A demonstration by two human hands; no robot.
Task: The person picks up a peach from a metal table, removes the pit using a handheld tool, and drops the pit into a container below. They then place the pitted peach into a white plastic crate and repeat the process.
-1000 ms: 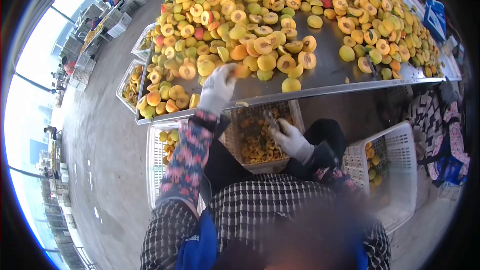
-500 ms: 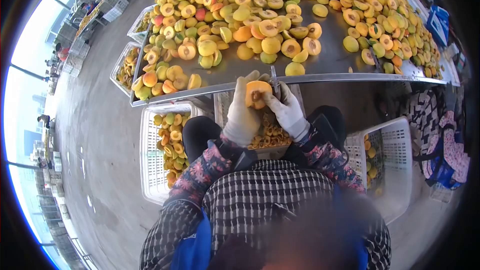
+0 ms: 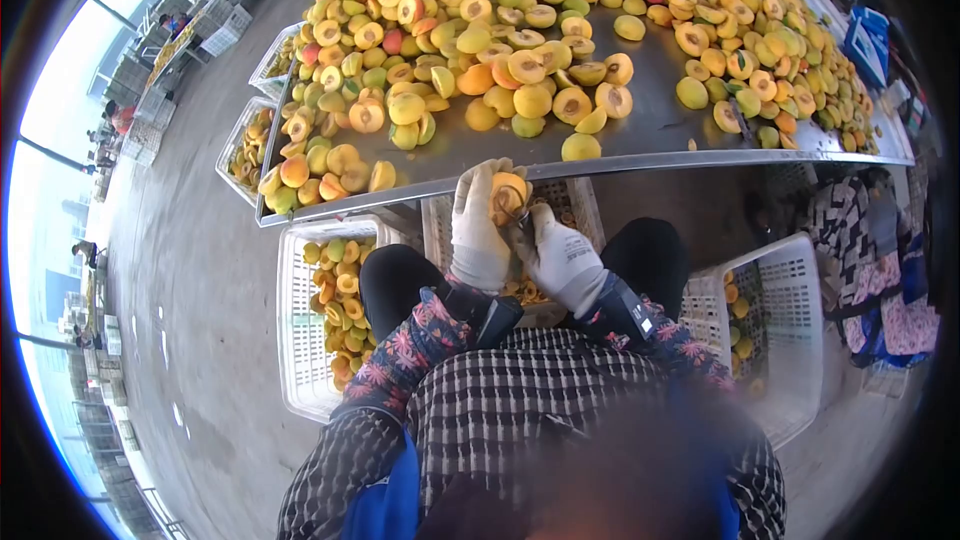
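A halved yellow peach (image 3: 508, 198) is held in my gloved left hand (image 3: 478, 230), its cut face with the brown pit cavity turned up towards me. My gloved right hand (image 3: 566, 258) is closed round a small pitting knife (image 3: 522, 222), whose metal end touches the lower right of the cut face. Its handle is mostly hidden in the fingers. Both hands are above a white crate (image 3: 440, 225) between my knees, where pits and scraps show. Just beyond them, many halved peaches (image 3: 470, 40) are heaped on the metal table (image 3: 640, 90).
The table's raised front edge (image 3: 640, 162) runs just past my hands. A white crate (image 3: 300, 330) of peach halves stands at my left, another crate (image 3: 790, 320) at my right. More crates (image 3: 240, 145) line the table's left side. People work at distant tables on the left.
The knife, earlier pointing up from my right hand with the thumb on the peach, now has its end at the cut face. The right hand has moved slightly down, and the peach is turned.
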